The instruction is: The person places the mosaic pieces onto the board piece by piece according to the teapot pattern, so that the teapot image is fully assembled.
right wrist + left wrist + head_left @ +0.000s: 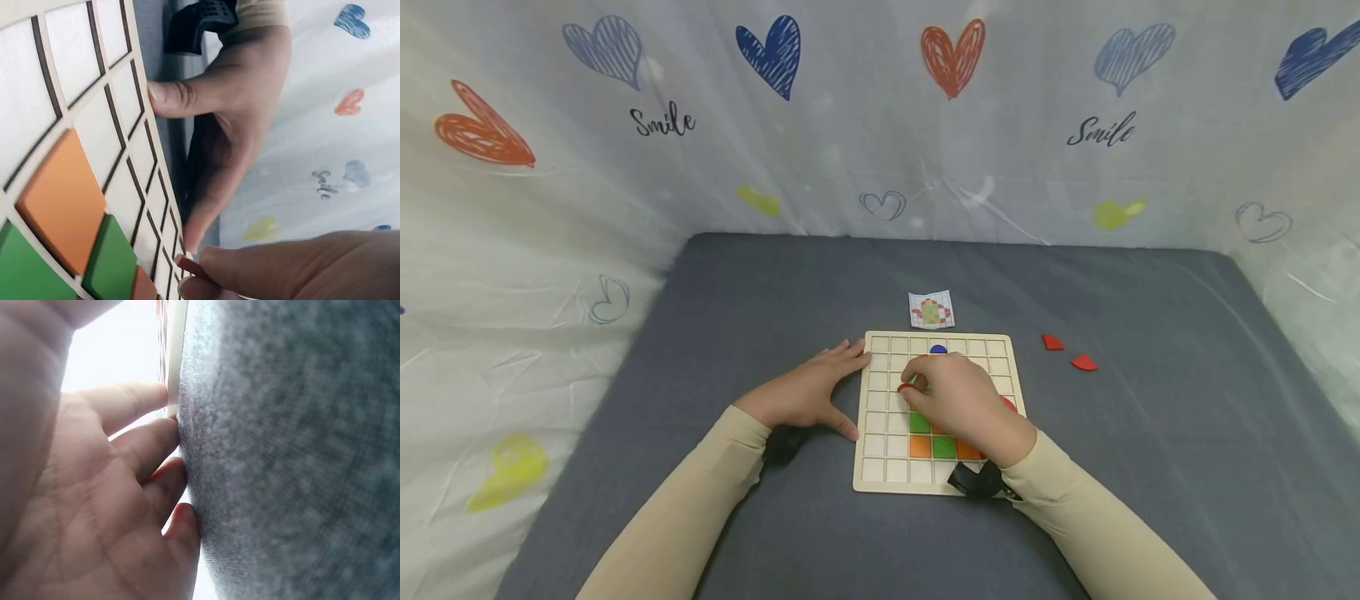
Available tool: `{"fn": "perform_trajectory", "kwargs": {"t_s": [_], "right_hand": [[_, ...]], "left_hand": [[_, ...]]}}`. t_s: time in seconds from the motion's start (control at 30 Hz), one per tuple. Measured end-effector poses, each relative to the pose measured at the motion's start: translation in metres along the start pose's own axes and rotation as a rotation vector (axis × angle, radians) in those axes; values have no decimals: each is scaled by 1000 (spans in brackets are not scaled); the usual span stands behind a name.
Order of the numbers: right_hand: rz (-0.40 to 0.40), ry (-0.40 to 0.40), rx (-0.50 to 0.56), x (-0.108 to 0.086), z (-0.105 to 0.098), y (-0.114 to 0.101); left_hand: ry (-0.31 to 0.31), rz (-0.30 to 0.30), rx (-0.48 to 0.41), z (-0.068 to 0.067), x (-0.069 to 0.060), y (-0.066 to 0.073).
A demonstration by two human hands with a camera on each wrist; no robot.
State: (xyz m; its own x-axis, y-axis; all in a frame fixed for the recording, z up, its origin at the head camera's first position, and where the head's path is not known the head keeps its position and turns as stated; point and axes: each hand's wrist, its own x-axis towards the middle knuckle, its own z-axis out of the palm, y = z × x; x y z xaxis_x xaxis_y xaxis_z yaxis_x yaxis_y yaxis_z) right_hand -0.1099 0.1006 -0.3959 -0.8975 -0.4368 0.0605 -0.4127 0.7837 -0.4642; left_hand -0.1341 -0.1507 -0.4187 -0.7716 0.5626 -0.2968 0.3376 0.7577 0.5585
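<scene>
A wooden grid board (880, 479) lies on the grey cloth, with green tiles (920, 422) and orange tiles (921, 447) set in its cells. My left hand (805, 390) is spread at the board's left side, thumb and index fingertip touching its edge. Over the upper middle of the board, my right hand (966, 404) pinches a red piece (192, 265) between thumb and finger. That hand hides part of the grid. A blue piece (938, 349) sits in the top row, and another red piece (1008, 404) shows beside the right wrist.
Behind the board lies a small pattern card (931, 310). Two loose red quarter-round pieces, one nearer the board (1052, 342) and one farther right (1084, 363), rest on the grey cloth (1150, 467). A white curtain printed with hearts (835, 142) surrounds the table.
</scene>
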Motion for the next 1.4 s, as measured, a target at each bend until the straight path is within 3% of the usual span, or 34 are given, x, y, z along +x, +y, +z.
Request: {"fn": "perform_trajectory", "kwargs": {"t_s": [0.67,0.83,1.2,1.4], "right_hand": [[-26,-25,-10,-6,14,-6],[-38,6,-45,-9,15,-9],[-59,50,-12,-11,22,-8],[-22,22,-15,-11,22,-9]], "left_hand": [[1,-18,-1,2,2,-1],[3,-21,8,2,2,-1],[2,-20,11,2,3,-1],[4,-22,-1,3,2,-1]]}}
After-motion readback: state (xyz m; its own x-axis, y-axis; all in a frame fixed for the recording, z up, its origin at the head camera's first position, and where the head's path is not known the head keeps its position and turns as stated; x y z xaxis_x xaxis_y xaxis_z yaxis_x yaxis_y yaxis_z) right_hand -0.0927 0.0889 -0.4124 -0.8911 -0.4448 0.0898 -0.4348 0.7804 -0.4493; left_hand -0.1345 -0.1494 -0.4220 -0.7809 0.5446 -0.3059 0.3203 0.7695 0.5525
